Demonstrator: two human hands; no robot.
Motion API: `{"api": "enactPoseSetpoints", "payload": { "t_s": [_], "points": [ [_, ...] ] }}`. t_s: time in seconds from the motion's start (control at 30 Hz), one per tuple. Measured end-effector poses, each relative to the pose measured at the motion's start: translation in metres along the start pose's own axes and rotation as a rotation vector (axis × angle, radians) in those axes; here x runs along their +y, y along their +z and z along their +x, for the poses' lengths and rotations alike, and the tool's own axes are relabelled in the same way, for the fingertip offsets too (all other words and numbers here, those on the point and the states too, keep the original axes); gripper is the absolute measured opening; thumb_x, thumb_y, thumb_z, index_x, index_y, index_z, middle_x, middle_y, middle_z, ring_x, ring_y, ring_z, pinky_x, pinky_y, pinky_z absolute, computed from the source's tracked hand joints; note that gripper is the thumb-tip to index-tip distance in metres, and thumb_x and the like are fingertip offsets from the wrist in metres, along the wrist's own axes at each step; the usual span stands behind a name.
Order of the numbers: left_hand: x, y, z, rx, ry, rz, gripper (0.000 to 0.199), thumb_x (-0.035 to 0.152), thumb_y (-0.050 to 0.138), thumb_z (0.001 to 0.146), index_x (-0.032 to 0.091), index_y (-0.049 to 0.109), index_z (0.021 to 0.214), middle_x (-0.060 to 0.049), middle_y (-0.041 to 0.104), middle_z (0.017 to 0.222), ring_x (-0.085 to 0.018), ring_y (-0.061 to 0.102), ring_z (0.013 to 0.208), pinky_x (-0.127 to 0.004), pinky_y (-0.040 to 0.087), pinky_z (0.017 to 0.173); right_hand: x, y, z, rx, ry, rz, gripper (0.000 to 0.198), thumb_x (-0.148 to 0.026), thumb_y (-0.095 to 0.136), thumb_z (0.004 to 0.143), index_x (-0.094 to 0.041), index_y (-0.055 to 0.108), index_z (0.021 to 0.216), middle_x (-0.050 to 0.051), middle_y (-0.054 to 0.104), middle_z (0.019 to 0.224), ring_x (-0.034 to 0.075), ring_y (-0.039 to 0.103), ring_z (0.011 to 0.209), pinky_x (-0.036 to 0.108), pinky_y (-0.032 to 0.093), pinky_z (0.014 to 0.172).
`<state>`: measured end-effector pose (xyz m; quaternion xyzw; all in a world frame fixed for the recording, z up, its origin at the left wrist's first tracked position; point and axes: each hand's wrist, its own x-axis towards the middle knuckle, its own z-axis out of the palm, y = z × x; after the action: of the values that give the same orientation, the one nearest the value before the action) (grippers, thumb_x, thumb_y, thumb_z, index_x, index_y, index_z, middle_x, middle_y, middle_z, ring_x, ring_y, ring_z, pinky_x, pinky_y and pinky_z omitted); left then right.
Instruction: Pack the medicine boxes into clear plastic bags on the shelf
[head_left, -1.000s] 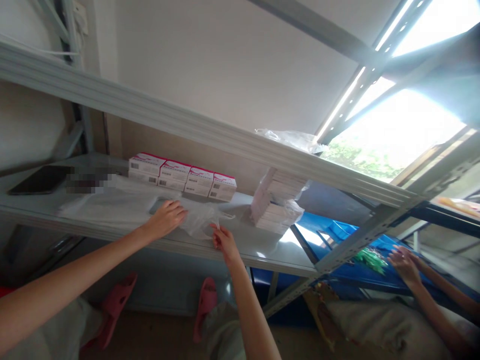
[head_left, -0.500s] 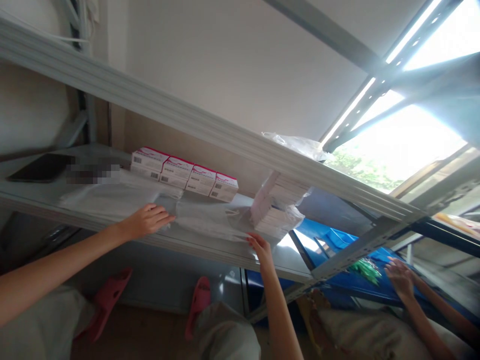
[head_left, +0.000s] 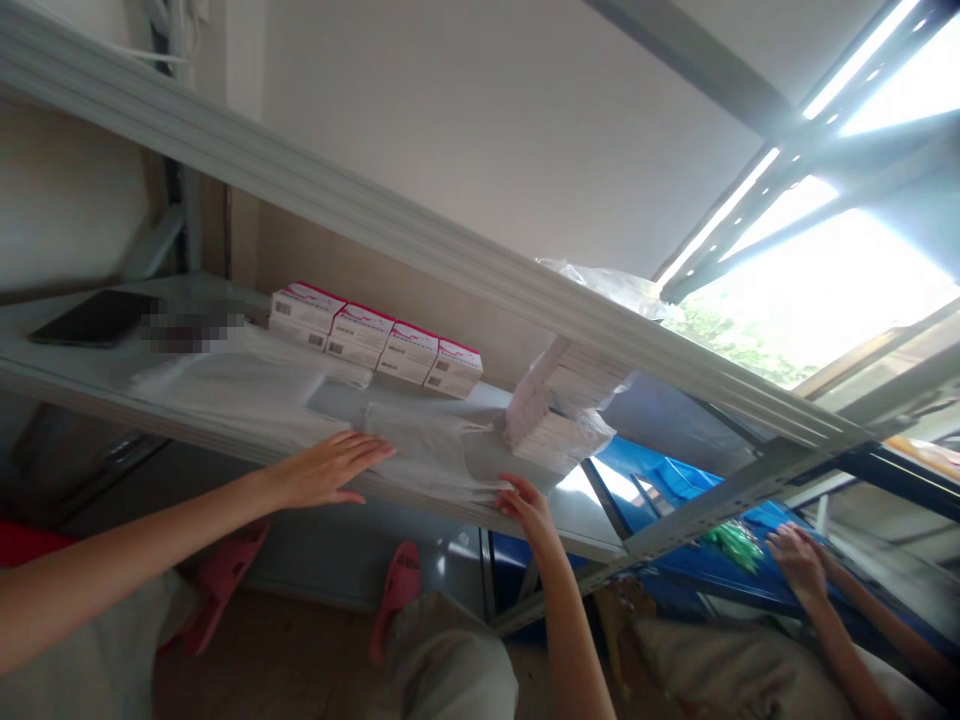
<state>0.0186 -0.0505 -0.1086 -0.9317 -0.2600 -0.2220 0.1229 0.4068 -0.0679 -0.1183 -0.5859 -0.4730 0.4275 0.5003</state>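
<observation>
A clear plastic bag (head_left: 420, 445) lies flat on the grey shelf (head_left: 337, 398), near its front edge. My right hand (head_left: 527, 505) pinches the bag's right corner between thumb and fingers. At the bag's left end, my left hand (head_left: 334, 470) stretches out palm down with the thumb apart; its fingertips reach the bag's near edge, and whether they press on it I cannot tell. To the left spreads a pile of more clear plastic bags (head_left: 232, 390). Behind the bags stands a row of several white boxes with pink tops (head_left: 360, 335).
Plastic-wrapped stacks of white boxes (head_left: 559, 440) stand right of the bag. A dark flat tablet-like object (head_left: 97, 318) lies at the far left. The upper shelf's beam (head_left: 405, 235) crosses above. At right, another person's hands (head_left: 799, 560) are near green items (head_left: 735, 545) on a blue surface.
My left hand has moved right, from the gap between the bags to the bag's left end, and its fingers have straightened. My right hand keeps its pinch at the bag's right corner.
</observation>
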Motion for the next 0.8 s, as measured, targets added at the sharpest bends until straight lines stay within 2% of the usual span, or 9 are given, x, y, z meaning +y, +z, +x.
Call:
{"api": "enactPoseSetpoints", "payload": {
  "t_s": [0.1, 0.2, 0.37, 0.47, 0.57, 0.63, 0.73, 0.8],
  "points": [
    [0.001, 0.015, -0.001, 0.023, 0.007, 0.007, 0.050, 0.013, 0.047, 0.090, 0.021, 0.040, 0.139, -0.007, 0.061, 0.127, -0.015, 0.055, 0.117, -0.029, 0.035, 0.104, 0.001, -0.001, 0.002, -0.015, 0.002, -0.004, 0.055, -0.049, 0.082, 0.046, -0.015, 0.070, 0.088, 0.005, 0.068, 0.072, 0.016, 0.063, 0.056, 0.024, 0.048, 0.048],
    [-0.002, 0.024, -0.004, 0.049, 0.060, 0.032, 0.058, 0.000, 0.039, 0.085, 0.023, 0.043, 0.137, -0.004, 0.064, 0.123, -0.012, 0.060, 0.111, -0.025, 0.040, 0.099, -0.001, -0.004, 0.003, -0.027, 0.009, -0.016, 0.055, -0.053, 0.083, 0.041, -0.015, 0.071, 0.080, 0.005, 0.067, 0.069, 0.017, 0.063, 0.056, 0.028, 0.051, 0.053],
    [-0.003, 0.017, -0.004, 0.031, 0.119, 0.090, 0.053, 0.000, 0.041, 0.086, 0.024, 0.049, 0.133, -0.004, 0.066, 0.119, -0.012, 0.062, 0.109, -0.025, 0.040, 0.103, -0.003, -0.014, 0.004, -0.020, -0.043, -0.072, 0.056, -0.057, 0.083, 0.039, -0.014, 0.071, 0.073, 0.006, 0.065, 0.061, 0.018, 0.061, 0.055, 0.032, 0.051, 0.057],
    [0.000, 0.014, -0.004, 0.053, 0.144, 0.130, 0.045, 0.005, 0.047, 0.088, 0.024, 0.054, 0.128, -0.005, 0.068, 0.116, -0.014, 0.061, 0.111, -0.030, 0.039, 0.107, -0.002, -0.023, 0.008, -0.024, -0.102, -0.167, 0.054, -0.059, 0.080, 0.046, -0.014, 0.072, 0.075, 0.007, 0.067, 0.062, 0.019, 0.061, 0.058, 0.033, 0.050, 0.059],
    [0.007, 0.017, -0.003, 0.097, 0.187, 0.202, 0.035, 0.011, 0.051, 0.088, 0.021, 0.060, 0.121, -0.007, 0.070, 0.110, -0.017, 0.062, 0.109, -0.036, 0.040, 0.107, -0.007, -0.027, 0.007, -0.021, -0.270, -0.344, 0.040, -0.049, 0.074, 0.061, -0.017, 0.073, 0.085, 0.011, 0.071, 0.090, 0.025, 0.064, 0.083, 0.036, 0.051, 0.071],
    [0.015, 0.020, 0.001, 0.135, 0.210, 0.235, 0.031, 0.011, 0.053, 0.088, 0.019, 0.062, 0.116, -0.008, 0.071, 0.104, -0.019, 0.063, 0.106, -0.039, 0.040, 0.107, -0.014, -0.019, -0.002, 0.050, -0.447, -0.463, 0.031, -0.037, 0.067, 0.069, -0.020, 0.072, 0.095, 0.011, 0.067, 0.108, 0.026, 0.060, 0.101, 0.041, 0.047, 0.085],
    [0.028, 0.023, 0.014, 0.148, 0.199, 0.214, 0.029, 0.009, 0.054, 0.086, 0.015, 0.063, 0.112, -0.008, 0.071, 0.097, -0.020, 0.065, 0.100, -0.039, 0.042, 0.104, -0.024, 0.016, -0.028, 0.167, -0.695, -0.610, 0.024, -0.022, 0.056, 0.078, -0.023, 0.071, 0.097, 0.008, 0.064, 0.111, 0.024, 0.056, 0.107, 0.042, 0.040, 0.095],
    [0.035, 0.020, 0.026, 0.102, 0.165, 0.123, 0.026, 0.011, 0.054, 0.086, 0.015, 0.063, 0.110, -0.007, 0.072, 0.093, -0.019, 0.066, 0.092, -0.035, 0.046, 0.097, -0.026, 0.051, -0.049, 0.137, -0.810, -0.693, 0.023, -0.018, 0.054, 0.083, -0.027, 0.070, 0.096, 0.005, 0.065, 0.108, 0.022, 0.056, 0.103, 0.040, 0.039, 0.094]
  ]
}}
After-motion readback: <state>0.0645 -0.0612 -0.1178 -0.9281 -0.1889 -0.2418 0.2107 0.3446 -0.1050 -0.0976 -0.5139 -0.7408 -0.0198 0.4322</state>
